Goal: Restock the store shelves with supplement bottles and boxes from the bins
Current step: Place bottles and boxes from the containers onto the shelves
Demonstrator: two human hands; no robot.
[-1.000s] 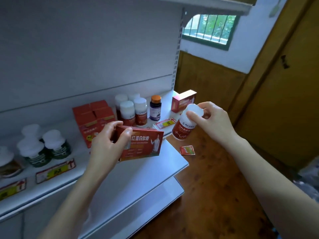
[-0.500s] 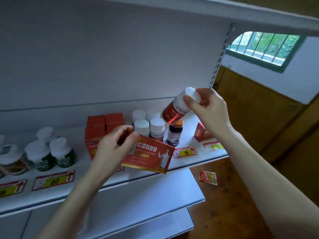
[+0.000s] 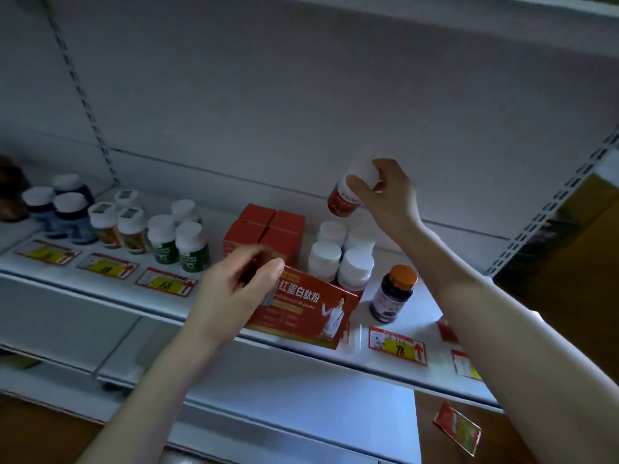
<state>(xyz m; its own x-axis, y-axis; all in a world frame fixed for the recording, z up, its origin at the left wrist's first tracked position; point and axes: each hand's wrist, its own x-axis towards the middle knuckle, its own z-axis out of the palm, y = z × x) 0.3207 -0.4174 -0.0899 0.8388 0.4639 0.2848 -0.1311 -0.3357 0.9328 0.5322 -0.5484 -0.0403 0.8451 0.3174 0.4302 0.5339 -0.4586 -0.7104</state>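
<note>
Both hands clamped: left hand on red box at shelf edge, right hand on bottle aloft

Left grip, at 8 o'clock from the right one, curls its fingers round a red box, its bare forearm reaching in from 7 o'clock. Right grip, higher, pinches a bottle by its cap, its forearm reaching in from 4 o'clock.
</note>
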